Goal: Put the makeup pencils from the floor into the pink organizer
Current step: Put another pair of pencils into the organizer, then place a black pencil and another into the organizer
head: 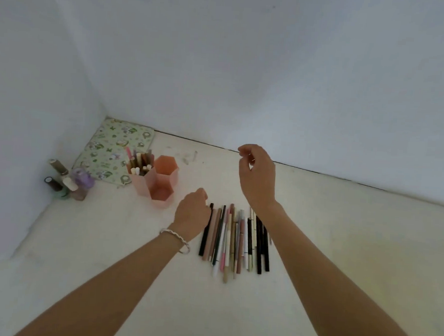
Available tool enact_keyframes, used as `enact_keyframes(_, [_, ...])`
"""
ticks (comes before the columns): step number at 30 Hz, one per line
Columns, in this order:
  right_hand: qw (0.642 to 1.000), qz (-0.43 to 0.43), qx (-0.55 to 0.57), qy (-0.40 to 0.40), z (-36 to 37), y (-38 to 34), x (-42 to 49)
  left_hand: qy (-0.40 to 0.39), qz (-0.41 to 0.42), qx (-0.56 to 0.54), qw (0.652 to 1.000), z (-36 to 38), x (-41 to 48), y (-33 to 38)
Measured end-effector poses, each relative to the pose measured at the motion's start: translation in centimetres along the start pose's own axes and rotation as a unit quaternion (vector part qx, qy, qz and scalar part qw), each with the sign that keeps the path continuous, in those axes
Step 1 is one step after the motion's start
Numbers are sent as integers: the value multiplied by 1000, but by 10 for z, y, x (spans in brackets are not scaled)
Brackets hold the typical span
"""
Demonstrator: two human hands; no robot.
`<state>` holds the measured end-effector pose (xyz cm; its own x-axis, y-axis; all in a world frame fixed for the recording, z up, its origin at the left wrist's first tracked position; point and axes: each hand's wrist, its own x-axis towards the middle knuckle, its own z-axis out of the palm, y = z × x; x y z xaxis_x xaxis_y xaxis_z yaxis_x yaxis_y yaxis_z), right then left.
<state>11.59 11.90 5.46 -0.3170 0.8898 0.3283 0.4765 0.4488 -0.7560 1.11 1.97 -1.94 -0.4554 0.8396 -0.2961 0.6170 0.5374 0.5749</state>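
Note:
Several makeup pencils [234,241] in black, pink, white and brown lie side by side in a row on the pale floor. The pink organizer [160,182], made of three hexagonal cups, stands to their upper left. Its left cup holds several pencils [139,162]; the other two cups look empty. My left hand [192,214], with a bracelet on its wrist, is curled down at the far end of the leftmost black pencil [205,231], which still lies flat; its fingertips are hidden. My right hand [257,175] hovers above the row with loosely curled fingers and nothing in it.
A green patterned pouch [107,150] lies in the corner behind the organizer. Several small bottles [66,181] stand by the left wall. White walls close off the floor at the left and back.

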Motion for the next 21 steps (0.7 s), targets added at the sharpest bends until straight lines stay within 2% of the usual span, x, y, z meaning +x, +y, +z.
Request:
enact_keyframes(3, [1000, 22, -11, -12, -12, 19, -9, -28, -33, 32, 999, 22, 2, -3])
enact_keyframes(8, [998, 55, -12, -26, -20, 40, -21, -7, -53, 51, 997, 46, 5, -4])
enact_keyframes(14, [997, 65, -12, -39, -23, 49, -25, -16, -95, -49, 994, 44, 9, -1])
enact_keyframes(18, [995, 75, -34, -62, -14, 47, -18, 98, -47, -188, 976, -6, 17, 6])
enact_keyframes(21, [967, 79, -154, -187, 13, 45, -16, 193, 1, -240, 952, -49, 15, 17])
